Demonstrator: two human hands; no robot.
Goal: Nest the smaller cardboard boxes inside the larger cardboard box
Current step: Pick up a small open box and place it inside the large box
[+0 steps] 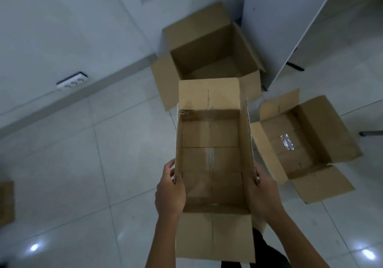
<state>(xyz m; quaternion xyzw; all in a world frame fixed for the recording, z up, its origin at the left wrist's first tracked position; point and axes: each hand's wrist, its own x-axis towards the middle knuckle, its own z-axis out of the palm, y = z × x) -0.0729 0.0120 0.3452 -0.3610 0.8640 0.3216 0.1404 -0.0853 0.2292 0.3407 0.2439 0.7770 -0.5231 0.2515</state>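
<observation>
Both hands grip an open mid-sized cardboard box [211, 160] by its long side walls and hold it above the tiled floor [87, 164]: the left hand [170, 191] is clamped on the near part of the left wall, thumb curled over the edge, and the right hand [264, 193] is pressed against the near part of the right wall, fingers wrapped around its upright flap. The box's near flap hangs down between the forearms, and its far flap stands up beyond the fingertips; clear tape runs along the seam of its bare bottom. Straight ahead of the hands, past that far flap, the larger cardboard box [209, 54] sits on the floor with its top open and its flaps spread outward, its inside in shadow. To the right of the right hand, just beside the held box, a smaller cardboard box [306, 143] lies open on the floor with flaps folded out and shiny tape on its bottom. Far to the left of the left hand, a piece of cardboard [6, 203] shows at the picture's edge. A white wall socket [72, 80] sits low on the wall ahead and left.
</observation>
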